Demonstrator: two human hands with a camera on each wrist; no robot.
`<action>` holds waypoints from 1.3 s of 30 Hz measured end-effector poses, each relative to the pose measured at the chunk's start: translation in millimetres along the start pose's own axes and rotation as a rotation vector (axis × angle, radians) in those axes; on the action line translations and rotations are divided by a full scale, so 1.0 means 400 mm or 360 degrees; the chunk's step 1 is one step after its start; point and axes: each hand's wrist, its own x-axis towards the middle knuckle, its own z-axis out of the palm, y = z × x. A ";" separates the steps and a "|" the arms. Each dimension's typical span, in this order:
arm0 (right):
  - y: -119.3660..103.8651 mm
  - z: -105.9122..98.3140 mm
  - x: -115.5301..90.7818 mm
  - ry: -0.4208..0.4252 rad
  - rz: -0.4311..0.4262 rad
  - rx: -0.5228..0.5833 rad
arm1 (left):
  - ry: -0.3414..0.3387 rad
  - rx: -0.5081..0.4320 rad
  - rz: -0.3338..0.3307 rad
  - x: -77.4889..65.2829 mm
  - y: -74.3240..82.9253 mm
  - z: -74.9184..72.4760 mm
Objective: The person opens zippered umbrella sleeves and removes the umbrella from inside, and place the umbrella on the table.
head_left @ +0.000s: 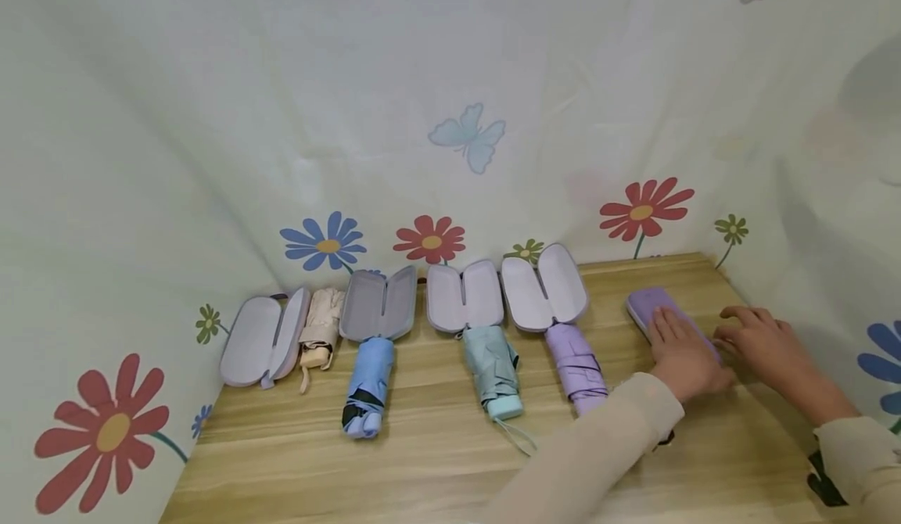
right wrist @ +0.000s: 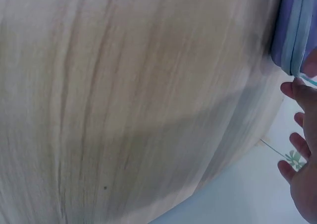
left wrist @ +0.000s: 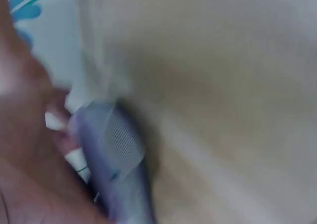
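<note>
In the head view, a closed purple case (head_left: 644, 305) lies at the right of the wooden table. My left hand (head_left: 683, 352) rests on its top with fingers straight along it. The left wrist view, blurred, shows the rounded end of this case (left wrist: 111, 140) beside the hand. At the case's near right end is my right hand (head_left: 767, 344), its outer fingers loosely bent. In the right wrist view, the thumb and index finger of that hand (right wrist: 304, 140) meet at the case's zipped corner (right wrist: 292, 50), pinching a thin pale-teal zipper pull (right wrist: 309, 80) there.
Several opened cases stand in a row at the back: one (head_left: 256, 340), a grey one (head_left: 366, 305), others (head_left: 446, 297) (head_left: 524, 293). Folded umbrellas lie by them: beige (head_left: 324, 317), blue (head_left: 373, 364), teal (head_left: 490, 364), purple (head_left: 573, 360). A flowered curtain (head_left: 563, 117) surrounds the table (head_left: 296, 461).
</note>
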 end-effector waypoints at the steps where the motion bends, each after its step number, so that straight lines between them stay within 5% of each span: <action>1: -0.001 0.002 -0.001 0.0004 -0.0003 0.0017 | 0.0026 -0.0006 -0.0052 0.003 0.007 0.007; 5: -0.006 0.010 -0.005 0.0043 0.0003 0.0107 | 0.0083 0.0010 -0.0157 0.009 0.012 0.015; 12: -0.010 0.008 0.002 0.0076 0.0010 0.0011 | -0.0064 0.0060 0.0096 0.027 -0.030 -0.003; 21: -0.009 0.024 0.028 0.0027 0.0216 -0.0039 | -0.0135 0.0168 0.0281 0.094 -0.031 0.047; 29: 0.021 0.013 0.010 -0.0044 0.0487 0.0054 | 0.0122 0.0265 0.0728 0.019 -0.169 -0.035; 35: 0.025 0.005 0.004 -0.0114 0.0517 0.0079 | 0.0029 0.0377 0.0792 0.013 -0.207 -0.057; 39: 0.025 0.007 0.005 -0.0114 0.0477 0.0096 | 0.0025 0.0233 0.0724 0.020 -0.202 -0.047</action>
